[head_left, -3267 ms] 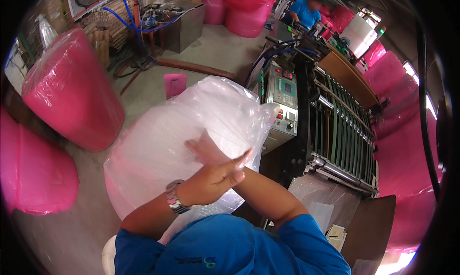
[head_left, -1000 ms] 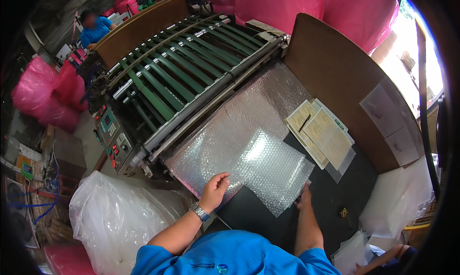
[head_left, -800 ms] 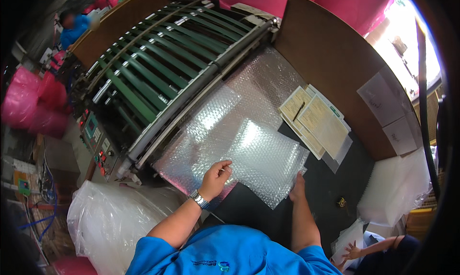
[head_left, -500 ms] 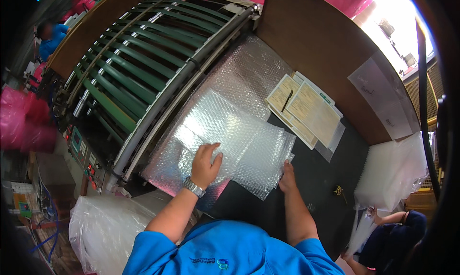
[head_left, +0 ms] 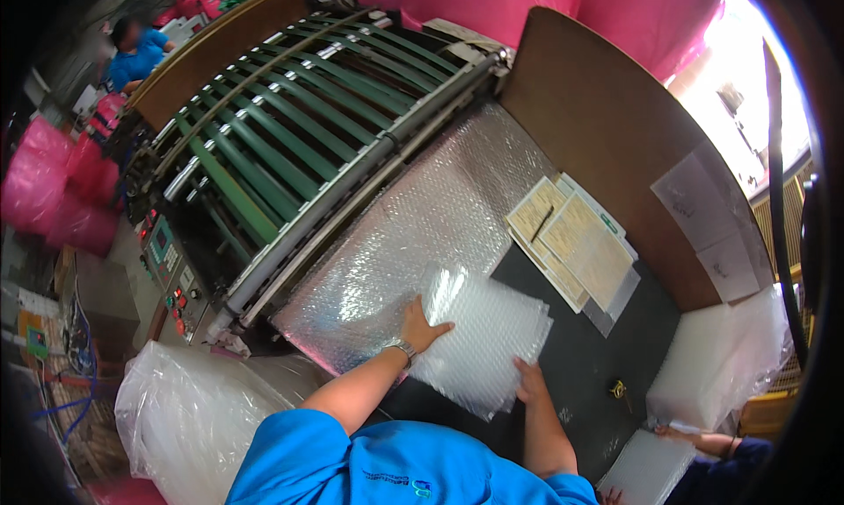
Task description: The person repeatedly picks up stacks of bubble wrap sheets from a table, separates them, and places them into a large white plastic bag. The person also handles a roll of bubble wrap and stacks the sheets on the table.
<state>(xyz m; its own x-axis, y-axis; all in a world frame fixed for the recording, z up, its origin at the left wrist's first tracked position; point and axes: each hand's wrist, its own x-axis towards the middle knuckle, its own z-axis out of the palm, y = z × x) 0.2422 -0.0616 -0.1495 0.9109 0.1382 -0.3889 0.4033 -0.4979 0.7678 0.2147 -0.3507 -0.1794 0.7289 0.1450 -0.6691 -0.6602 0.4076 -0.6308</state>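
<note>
Now the left hand (head_left: 425, 332) (looser earlier) joins the right hand (head_left: 530, 384), fingers pinching the bubble-wrap stack (head_left: 482, 334).

My shirt (head_left: 466, 461): bright blue, short-sleeved | my chest emblem (head_left: 422, 486): small, blue and green, dark lettering beside it | my watch (head_left: 404, 350): silvery linked metal band, left wrist | my left hand (head_left: 426, 326) and right hand (head_left: 530, 382): bare

Table (head_left: 598, 356) Layout

Machine (head_left: 264, 127): left of and behind mat (head_left: 440, 193). Mat: on table, along machine. Stack (head_left: 492, 334): over mat's near edge, between left hand (head_left: 424, 331) and right hand (head_left: 529, 382). Papers (head_left: 587, 246): right of mat, before panel (head_left: 607, 109). Pen (head_left: 543, 223): on papers. Bag (head_left: 207, 413): before machine, left of table.
</note>
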